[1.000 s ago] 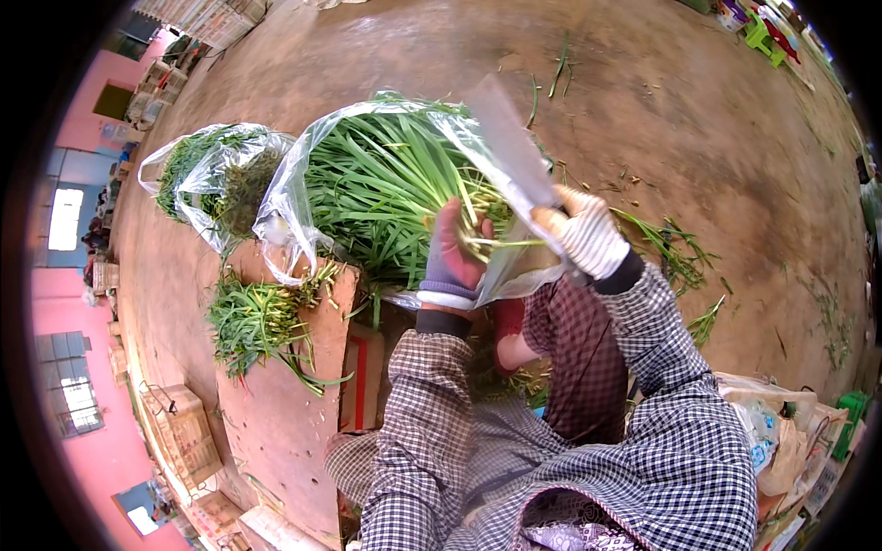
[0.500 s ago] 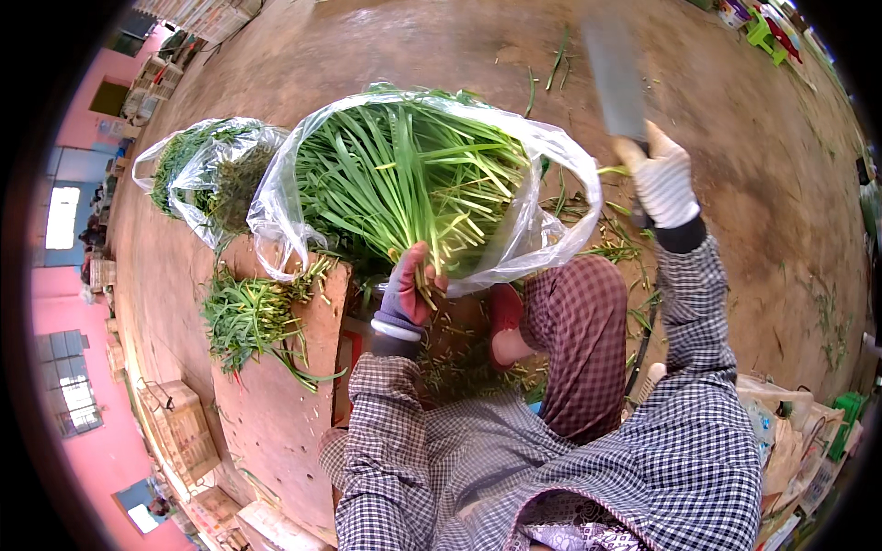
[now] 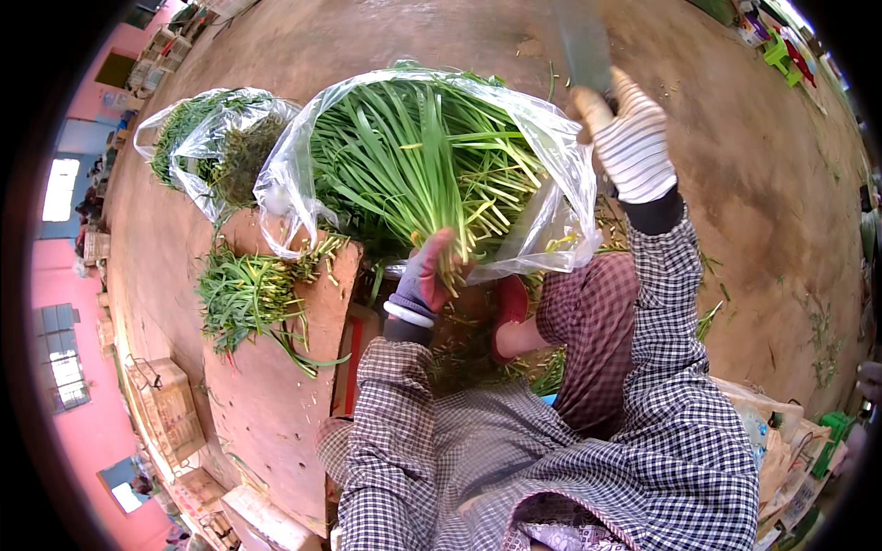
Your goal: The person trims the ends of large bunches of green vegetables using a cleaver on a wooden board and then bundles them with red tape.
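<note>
My left hand, in a pink and grey glove, grips the stem ends of a bunch of green chives. The bunch fans out into a clear plastic bag lying open on the ground. My right hand, in a white striped glove, is raised to the right of the bag and holds the handle of a broad-bladed cleaver, blade pointing up and away, blurred.
A second clear bag of greens lies at the left. Cut chives rest on a brown wooden block. Wooden crates stand at lower left. Scraps litter the dirt floor. Bags and green items sit at the right edge.
My right hand has lifted the cleaver from across the bunch up and to the right. My left hand slid down to the stem ends, and the bunch now stands more upright.
</note>
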Motion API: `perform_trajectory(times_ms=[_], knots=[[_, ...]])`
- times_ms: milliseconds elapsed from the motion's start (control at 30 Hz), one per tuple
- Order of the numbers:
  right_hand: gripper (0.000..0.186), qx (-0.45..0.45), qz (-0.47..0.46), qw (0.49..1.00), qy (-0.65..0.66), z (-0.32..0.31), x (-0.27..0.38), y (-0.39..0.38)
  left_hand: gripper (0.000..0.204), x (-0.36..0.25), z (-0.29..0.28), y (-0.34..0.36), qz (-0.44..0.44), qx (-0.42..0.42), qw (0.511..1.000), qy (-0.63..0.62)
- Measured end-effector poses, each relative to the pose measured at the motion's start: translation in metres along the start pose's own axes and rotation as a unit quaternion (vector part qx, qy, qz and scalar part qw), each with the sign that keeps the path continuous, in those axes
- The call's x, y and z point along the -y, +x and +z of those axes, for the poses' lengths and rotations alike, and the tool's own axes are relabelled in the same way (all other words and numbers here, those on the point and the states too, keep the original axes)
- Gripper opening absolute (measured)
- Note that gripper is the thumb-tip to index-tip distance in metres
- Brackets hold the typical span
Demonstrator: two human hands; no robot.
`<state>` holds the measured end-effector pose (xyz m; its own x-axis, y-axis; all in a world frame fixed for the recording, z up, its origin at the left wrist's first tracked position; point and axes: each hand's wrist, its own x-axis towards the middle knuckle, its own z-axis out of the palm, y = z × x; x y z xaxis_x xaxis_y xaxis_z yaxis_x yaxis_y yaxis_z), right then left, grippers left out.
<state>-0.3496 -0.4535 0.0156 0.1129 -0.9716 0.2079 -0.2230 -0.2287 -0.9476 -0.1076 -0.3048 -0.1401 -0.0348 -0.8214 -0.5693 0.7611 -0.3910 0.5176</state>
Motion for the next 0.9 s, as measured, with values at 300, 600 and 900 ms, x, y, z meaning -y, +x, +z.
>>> perform_trajectory(times_ms=[300, 600, 900], knots=[[0.045, 0.053, -0.009, 0.986, -0.157, 0.072, -0.086, -0.049, 0.011, 0.008, 0.008, 0.004, -0.014, 0.032, 0.999, -0.026], [0.038, 0.056, 0.037, 0.994, -0.089, 0.102, -0.143, -0.068, 0.027, 0.012, 0.017, 0.010, -0.010, 0.066, 0.995, -0.078], [0.055, 0.108, -0.038, 0.962, -0.247, 0.132, -0.121, -0.089, 0.034, 0.012, 0.054, 0.022, 0.088, -0.008, 0.994, -0.066]])
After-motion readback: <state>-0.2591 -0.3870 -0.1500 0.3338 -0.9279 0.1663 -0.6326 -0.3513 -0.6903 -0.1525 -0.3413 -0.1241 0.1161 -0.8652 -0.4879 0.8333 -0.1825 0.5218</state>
